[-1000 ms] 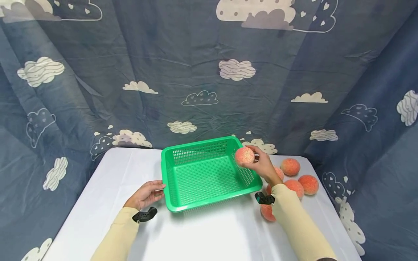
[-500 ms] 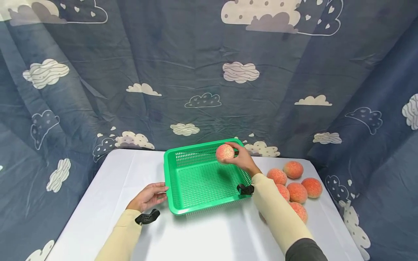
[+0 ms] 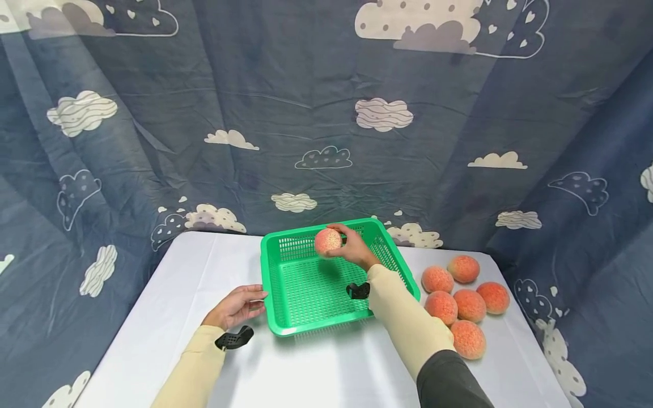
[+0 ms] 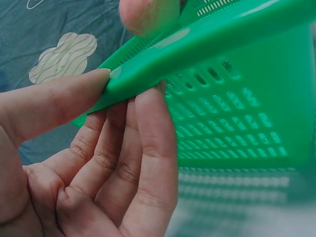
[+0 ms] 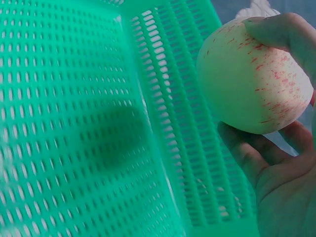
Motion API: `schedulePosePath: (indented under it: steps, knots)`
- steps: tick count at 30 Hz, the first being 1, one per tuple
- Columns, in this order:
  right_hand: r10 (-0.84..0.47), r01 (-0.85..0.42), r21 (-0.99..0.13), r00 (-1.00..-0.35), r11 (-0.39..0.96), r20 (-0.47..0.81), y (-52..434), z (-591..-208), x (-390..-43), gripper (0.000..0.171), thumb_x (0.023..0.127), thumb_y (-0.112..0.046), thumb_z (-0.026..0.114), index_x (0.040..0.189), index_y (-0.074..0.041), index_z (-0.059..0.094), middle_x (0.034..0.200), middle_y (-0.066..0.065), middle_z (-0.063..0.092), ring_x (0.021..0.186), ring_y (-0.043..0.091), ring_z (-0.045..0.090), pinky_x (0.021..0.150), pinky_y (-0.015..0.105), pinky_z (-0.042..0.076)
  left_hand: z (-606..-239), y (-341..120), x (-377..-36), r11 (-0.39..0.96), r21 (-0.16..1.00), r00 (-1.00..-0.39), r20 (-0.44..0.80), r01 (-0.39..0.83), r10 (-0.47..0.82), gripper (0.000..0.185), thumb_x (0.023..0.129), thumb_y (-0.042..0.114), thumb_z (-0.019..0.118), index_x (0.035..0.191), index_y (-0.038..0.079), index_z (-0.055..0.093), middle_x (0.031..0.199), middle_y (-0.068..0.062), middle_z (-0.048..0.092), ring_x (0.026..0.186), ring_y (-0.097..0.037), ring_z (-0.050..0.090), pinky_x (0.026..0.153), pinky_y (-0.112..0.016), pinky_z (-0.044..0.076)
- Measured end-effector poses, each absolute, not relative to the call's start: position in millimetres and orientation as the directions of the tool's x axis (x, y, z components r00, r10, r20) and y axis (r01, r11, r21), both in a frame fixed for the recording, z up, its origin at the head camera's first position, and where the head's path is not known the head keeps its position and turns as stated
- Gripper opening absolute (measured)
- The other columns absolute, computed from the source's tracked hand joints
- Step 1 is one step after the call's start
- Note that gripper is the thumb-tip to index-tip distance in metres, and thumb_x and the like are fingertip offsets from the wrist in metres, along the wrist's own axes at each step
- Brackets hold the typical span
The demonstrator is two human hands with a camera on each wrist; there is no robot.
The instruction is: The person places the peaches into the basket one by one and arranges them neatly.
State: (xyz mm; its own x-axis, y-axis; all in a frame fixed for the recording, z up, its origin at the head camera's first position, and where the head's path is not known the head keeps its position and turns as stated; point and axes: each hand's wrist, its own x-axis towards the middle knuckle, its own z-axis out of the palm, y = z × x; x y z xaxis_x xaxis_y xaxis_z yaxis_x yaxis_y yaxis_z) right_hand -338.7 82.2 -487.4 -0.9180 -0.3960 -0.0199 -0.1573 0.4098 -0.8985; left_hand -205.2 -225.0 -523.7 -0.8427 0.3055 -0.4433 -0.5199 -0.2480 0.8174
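Note:
A green plastic basket [image 3: 311, 327] with slotted walls sits on the white table. At its left rim, my left hand [image 3: 238, 306] pinches the edge; the left wrist view has the thumb [image 4: 59, 98] on top of the rim and the fingers [image 4: 155, 148] beneath it. My right hand [image 3: 353, 248] holds a peach [image 3: 327, 242] over the basket's far part, thumb on one side and fingers on the other. In the right wrist view this peach [image 5: 252, 79] looks pale with red flecks, and its shadow falls on the basket floor.
Several more peaches [image 3: 469, 306] lie in a cluster on the table, right of the basket. A blue curtain [image 3: 326, 113] with cloud prints hangs behind the white table [image 3: 306, 374]. My right sleeve [image 3: 403, 317] crosses over the basket's right rim.
My right hand has carried the peach leftward from the basket's right rim to above its inside. More of the peach cluster shows now. The left hand stays at the rim.

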Motion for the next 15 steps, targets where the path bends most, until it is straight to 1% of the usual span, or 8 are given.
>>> schedulePosePath:
  steps: [5, 11, 15]
  knots:
    - [-0.407, -0.124, -0.913, -0.912, 0.389, -0.049, 58.8, -496.2, -339.0, 0.069, 0.079, -0.002, 0.078, 0.140, -0.012, 0.048, 0.139, 0.013, 0.046, 0.114, 0.032, 0.054, 0.087, 0.046, 0.053, -523.9, -225.2, -204.7, -0.216, 0.828, -0.843, -0.452, -0.518, 0.290, 0.010, 0.095, 0.004, 0.058, 0.103, 0.006, 0.062, 0.084, 0.001, 0.068, 0.076, -0.010, 0.064, 0.073, -0.023, 0.057]
    - [-0.376, -0.096, -0.917, -0.924, 0.387, -0.063, 34.1, -507.5, -335.6, 0.069, 0.075, 0.000, 0.080, 0.136, -0.014, 0.052, 0.133, 0.013, 0.050, 0.107, 0.031, 0.058, 0.084, 0.044, 0.055, -521.7, -223.4, -205.9, -0.198, 0.831, -0.843, -0.461, -0.520, 0.278, 0.016, 0.094, 0.006, 0.059, 0.109, 0.003, 0.061, 0.086, 0.001, 0.067, 0.078, -0.010, 0.063, 0.074, -0.024, 0.057]
    - [-0.399, -0.089, -0.918, -0.914, 0.386, -0.079, 20.1, -515.0, -329.4, 0.070, 0.074, 0.001, 0.081, 0.136, -0.011, 0.053, 0.134, 0.013, 0.051, 0.105, 0.032, 0.060, 0.081, 0.043, 0.056, -523.0, -223.8, -205.4, -0.216, 0.825, -0.841, -0.458, -0.523, 0.287, 0.012, 0.095, 0.005, 0.058, 0.105, 0.005, 0.063, 0.086, 0.001, 0.068, 0.077, -0.010, 0.064, 0.075, -0.024, 0.057]
